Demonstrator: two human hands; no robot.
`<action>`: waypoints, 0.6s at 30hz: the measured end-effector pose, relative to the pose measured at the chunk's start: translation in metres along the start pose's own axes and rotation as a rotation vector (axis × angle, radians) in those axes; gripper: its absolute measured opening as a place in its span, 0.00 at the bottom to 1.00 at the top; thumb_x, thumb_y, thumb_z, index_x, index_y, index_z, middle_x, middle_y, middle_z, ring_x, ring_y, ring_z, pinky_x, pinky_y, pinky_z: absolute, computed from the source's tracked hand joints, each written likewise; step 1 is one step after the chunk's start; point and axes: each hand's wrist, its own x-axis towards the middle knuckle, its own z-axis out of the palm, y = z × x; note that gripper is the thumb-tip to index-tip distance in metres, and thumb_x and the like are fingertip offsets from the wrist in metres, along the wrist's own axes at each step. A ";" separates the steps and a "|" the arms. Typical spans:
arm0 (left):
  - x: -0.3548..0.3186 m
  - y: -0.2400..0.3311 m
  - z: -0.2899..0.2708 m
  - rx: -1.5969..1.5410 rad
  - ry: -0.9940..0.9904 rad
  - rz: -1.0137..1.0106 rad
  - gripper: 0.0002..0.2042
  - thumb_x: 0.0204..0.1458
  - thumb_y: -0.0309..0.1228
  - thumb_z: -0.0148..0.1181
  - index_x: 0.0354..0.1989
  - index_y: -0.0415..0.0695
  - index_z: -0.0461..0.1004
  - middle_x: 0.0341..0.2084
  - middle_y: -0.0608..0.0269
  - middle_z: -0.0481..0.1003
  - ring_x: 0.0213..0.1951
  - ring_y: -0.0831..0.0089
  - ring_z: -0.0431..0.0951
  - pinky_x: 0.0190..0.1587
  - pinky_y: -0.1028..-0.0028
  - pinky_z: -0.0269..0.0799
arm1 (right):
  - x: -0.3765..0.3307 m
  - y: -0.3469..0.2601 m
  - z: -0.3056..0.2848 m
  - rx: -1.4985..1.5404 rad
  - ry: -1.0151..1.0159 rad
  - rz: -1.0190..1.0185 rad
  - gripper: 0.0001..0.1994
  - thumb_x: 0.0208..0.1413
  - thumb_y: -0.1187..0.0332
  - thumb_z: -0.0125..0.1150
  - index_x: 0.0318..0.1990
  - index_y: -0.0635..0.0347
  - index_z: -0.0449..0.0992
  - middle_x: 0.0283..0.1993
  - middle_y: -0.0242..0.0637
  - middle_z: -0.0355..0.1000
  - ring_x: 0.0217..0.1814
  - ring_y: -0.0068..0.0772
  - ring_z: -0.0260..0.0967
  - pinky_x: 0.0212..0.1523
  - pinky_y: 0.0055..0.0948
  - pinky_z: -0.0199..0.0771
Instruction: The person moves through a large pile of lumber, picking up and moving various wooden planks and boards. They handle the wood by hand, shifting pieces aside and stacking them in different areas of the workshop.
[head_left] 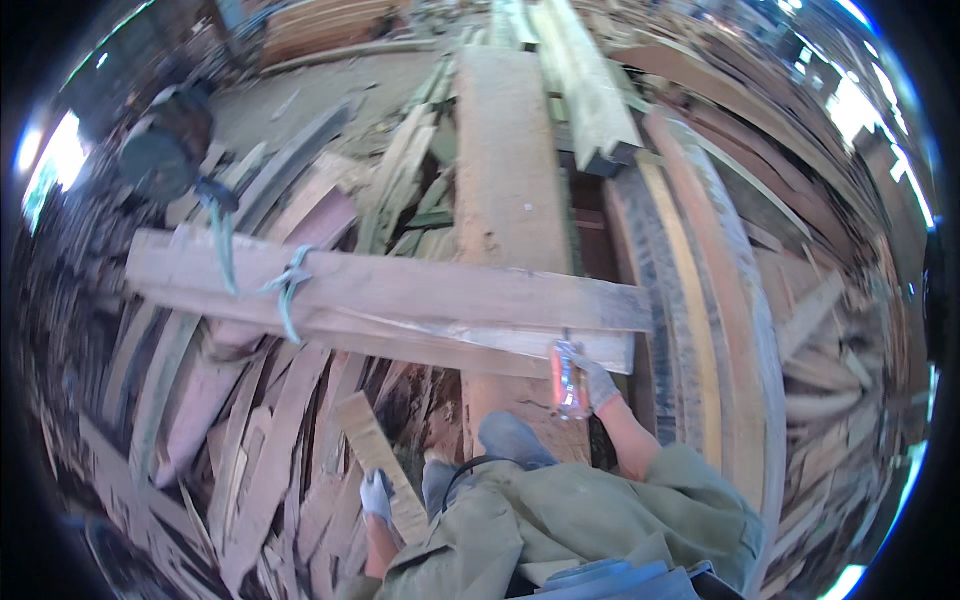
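Observation:
My right hand [598,383], in a pale glove, is closed around a long orange-and-silver hand tool [567,380], blurred so its exact kind is unclear. The tool's far end meets the lower edge of a bundle of long boards [430,290] that crosses in front of me. A pale green-blue strap [290,285] is knotted around the bundle's left part. Low on the left, my gloved left hand [375,495] grips the edge of a short wooden board [380,455], tilted beside my leg.
A wide plank [510,150] runs away from me beneath the bundle. Thick beams [590,90] and upright-edged boards [710,260] line the right. Loose offcuts [270,470] cover the left. A dark, rounded object [165,145] with a strap hangs or stands at upper left; its support is unclear.

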 end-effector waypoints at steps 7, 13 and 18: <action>0.119 -0.011 0.041 0.519 -0.078 0.296 0.12 0.59 0.34 0.50 0.41 0.40 0.75 0.29 0.69 0.74 0.27 0.78 0.70 0.31 0.75 0.68 | 0.032 0.062 -0.066 0.023 0.128 -0.212 0.19 0.58 0.65 0.51 0.57 0.57 0.68 0.50 0.35 0.71 0.53 0.34 0.68 0.56 0.33 0.67; 0.213 -0.080 0.011 0.912 -0.195 0.446 0.14 0.58 0.38 0.46 0.32 0.42 0.75 0.26 0.55 0.77 0.31 0.54 0.76 0.35 0.59 0.69 | 0.061 0.136 -0.093 -0.041 0.343 -0.083 0.19 0.61 0.62 0.47 0.59 0.55 0.67 0.57 0.34 0.68 0.59 0.34 0.64 0.61 0.36 0.63; 0.233 -0.034 -0.048 -0.112 0.166 -0.046 0.11 0.56 0.35 0.52 0.28 0.42 0.75 0.19 0.68 0.71 0.20 0.79 0.67 0.21 0.74 0.62 | 0.096 0.150 -0.043 -0.053 0.201 -0.170 0.20 0.60 0.58 0.53 0.57 0.54 0.69 0.54 0.32 0.70 0.55 0.32 0.67 0.59 0.33 0.66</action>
